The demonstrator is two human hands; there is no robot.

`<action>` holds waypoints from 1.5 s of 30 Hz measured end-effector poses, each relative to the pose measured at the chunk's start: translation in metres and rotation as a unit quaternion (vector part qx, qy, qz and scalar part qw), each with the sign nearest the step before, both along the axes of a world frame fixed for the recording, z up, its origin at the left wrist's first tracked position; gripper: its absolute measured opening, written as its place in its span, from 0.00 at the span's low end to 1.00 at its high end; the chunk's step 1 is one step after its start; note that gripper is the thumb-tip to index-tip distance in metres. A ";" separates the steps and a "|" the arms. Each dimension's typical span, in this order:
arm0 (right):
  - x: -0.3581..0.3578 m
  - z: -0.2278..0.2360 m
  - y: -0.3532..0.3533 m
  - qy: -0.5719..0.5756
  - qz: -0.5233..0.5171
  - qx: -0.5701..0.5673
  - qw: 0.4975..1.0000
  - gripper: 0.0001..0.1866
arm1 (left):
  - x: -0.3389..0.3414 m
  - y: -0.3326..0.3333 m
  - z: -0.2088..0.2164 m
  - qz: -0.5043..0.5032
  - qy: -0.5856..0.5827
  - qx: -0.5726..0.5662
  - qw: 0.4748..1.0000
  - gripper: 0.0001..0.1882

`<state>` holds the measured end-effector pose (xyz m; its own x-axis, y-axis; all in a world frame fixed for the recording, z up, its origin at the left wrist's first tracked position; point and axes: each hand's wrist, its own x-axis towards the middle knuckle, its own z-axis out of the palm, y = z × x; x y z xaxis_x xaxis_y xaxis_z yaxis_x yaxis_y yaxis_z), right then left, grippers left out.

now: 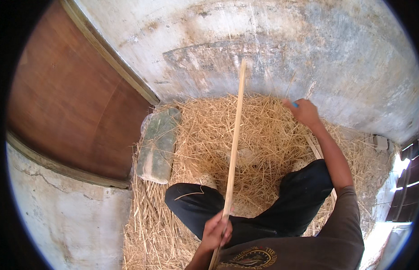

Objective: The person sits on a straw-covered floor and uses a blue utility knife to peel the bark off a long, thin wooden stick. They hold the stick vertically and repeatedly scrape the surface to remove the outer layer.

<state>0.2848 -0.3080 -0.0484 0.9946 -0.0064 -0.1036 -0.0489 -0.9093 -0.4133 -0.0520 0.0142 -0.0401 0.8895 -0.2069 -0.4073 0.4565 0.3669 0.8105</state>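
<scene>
A long, pale wooden strip (pixel 236 130) stands at a slant in front of me, its far end near the wall. My left hand (pixel 215 230) is wrapped round its lower part, close to my body. Out to the far right, my right hand (pixel 305 112) is closed, with a bit of something blue (pixel 295 105) showing at its fingers. Blur and the fingers hide the rest of that blue thing, and the hand is apart from the strip. A thin curled shaving (pixel 189 193) lies on my left trouser leg.
Loose straw (pixel 259 117) covers the ground between and around my legs. A greenish block (pixel 160 141) lies to the left, beside a brown door panel (pixel 83 99). Ahead rises a stained wall (pixel 281 45). More pale strips (pixel 314 146) lie by my right knee.
</scene>
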 end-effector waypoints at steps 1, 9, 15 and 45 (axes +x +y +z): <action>-0.013 0.012 0.025 -0.036 0.061 0.006 0.997 0.46 | 0.014 -0.004 -0.001 0.008 -0.015 -0.020 1.000 0.21; -0.103 0.007 0.104 -0.195 0.357 0.104 0.908 0.36 | 0.047 -0.016 0.007 0.010 -0.049 -0.092 0.994 0.22; -0.101 0.001 0.113 -0.190 0.373 0.120 0.900 0.37 | 0.038 -0.025 0.002 0.016 -0.014 -0.100 0.995 0.22; -0.063 -0.029 0.100 -0.269 0.230 0.047 0.934 0.37 | 0.015 -0.030 0.012 -0.031 -0.051 0.080 0.995 0.22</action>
